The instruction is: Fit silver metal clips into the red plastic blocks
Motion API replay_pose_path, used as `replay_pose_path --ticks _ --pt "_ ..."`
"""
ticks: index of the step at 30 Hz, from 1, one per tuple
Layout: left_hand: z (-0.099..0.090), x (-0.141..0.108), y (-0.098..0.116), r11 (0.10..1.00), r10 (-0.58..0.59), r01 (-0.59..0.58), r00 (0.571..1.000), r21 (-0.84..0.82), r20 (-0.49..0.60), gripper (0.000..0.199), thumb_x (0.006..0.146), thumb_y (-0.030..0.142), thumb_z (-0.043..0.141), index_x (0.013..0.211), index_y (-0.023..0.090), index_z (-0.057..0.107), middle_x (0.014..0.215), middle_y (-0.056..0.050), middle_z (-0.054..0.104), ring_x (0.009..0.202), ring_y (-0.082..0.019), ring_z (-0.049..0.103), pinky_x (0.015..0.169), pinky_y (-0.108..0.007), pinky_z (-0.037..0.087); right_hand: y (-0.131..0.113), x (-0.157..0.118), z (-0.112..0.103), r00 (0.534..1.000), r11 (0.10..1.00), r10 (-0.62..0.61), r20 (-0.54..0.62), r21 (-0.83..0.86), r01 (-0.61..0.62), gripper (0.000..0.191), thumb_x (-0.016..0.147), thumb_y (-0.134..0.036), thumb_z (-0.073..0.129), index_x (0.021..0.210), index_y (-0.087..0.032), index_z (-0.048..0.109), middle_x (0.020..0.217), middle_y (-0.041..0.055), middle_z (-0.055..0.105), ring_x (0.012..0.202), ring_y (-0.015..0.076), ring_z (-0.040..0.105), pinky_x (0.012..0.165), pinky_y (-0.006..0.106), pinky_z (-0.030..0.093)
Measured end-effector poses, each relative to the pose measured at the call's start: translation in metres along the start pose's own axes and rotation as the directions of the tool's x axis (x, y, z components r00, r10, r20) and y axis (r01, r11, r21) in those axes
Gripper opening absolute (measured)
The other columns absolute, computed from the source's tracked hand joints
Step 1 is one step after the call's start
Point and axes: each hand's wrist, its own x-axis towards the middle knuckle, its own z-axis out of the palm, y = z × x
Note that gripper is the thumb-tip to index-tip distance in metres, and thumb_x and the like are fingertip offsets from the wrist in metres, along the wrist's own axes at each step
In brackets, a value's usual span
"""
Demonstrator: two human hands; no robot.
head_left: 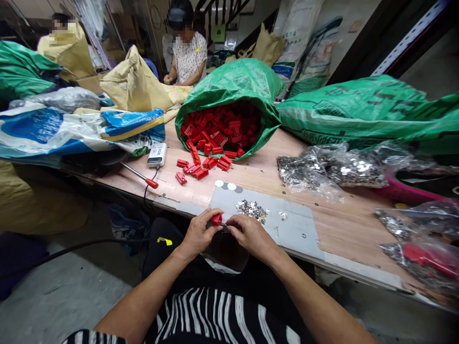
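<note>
Near the table's front edge, my left hand (pixel 198 235) is closed around a small red plastic part (pixel 216 219). My right hand (pixel 254 237) pinches a tiny dark metal piece (pixel 224 224) against the right end of that part; its exact shape is too small to make out. Just beyond my hands lies a grey mat (pixel 294 224) bearing a heap of small shiny metal pieces (pixel 253 210). Several loose red plastic parts (pixel 195 169) are scattered in front of a green woven sack (pixel 236 81), whose mouth gapes toward me and shows many more.
A red-handled screwdriver (pixel 152 183) and a white corded device (pixel 157 155) lie at the left. Clear bags of metal pieces (pixel 355 169) rest on the right, by a pink basin (pixel 405 191). A blue-white sack (pixel 82 126) covers the left end. Two people sit beyond the table.
</note>
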Motion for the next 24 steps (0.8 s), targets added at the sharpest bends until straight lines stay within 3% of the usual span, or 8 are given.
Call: replay_pose_path --ticks 7,12,16,24 --pt "0.003 0.0 -0.005 0.999 0.007 -0.007 1.0 0.032 -0.008 0.036 0.076 0.011 0.065 0.11 0.023 0.062 0.106 -0.004 0.07 0.097 -0.018 0.065 0.091 -0.032 0.049 -0.005 0.004 0.001 0.999 0.998 0.032 0.032 -0.064 -0.03 0.013 0.085 -0.015 0.055 0.087 -0.019 0.067 0.085 0.0052 0.067 0.08 0.0169 0.06 0.074 0.027 0.043" --pt "0.005 -0.002 -0.007 0.998 0.016 -0.014 0.999 0.058 -0.035 0.034 0.074 0.01 0.065 0.106 0.022 0.063 0.103 -0.004 0.07 0.093 -0.018 0.065 0.087 -0.03 0.05 -0.008 0.005 0.007 0.999 0.991 0.048 -0.017 -0.124 -0.05 0.012 0.084 -0.013 0.055 0.085 -0.018 0.065 0.083 0.0051 0.065 0.078 0.0171 0.059 0.071 0.028 0.042" --pt "0.005 -0.003 -0.007 0.998 0.019 -0.017 0.999 0.054 -0.032 0.035 0.075 0.011 0.064 0.107 0.023 0.061 0.101 -0.003 0.07 0.091 -0.017 0.065 0.086 -0.03 0.05 -0.007 0.002 0.006 1.0 0.998 0.015 -0.013 -0.066 -0.016 0.012 0.086 -0.016 0.054 0.088 -0.018 0.066 0.084 0.005 0.065 0.08 0.0171 0.059 0.073 0.028 0.043" --pt "0.007 -0.004 -0.003 0.999 -0.032 0.032 0.998 -0.003 -0.052 0.032 0.075 0.013 0.064 0.106 0.023 0.061 0.102 -0.003 0.069 0.092 -0.018 0.064 0.088 -0.031 0.048 0.0 -0.011 -0.001 0.988 1.0 0.005 -0.154 0.012 -0.003 0.018 0.089 -0.019 0.048 0.1 -0.021 0.063 0.095 0.0059 0.063 0.087 0.0184 0.059 0.078 0.031 0.044"
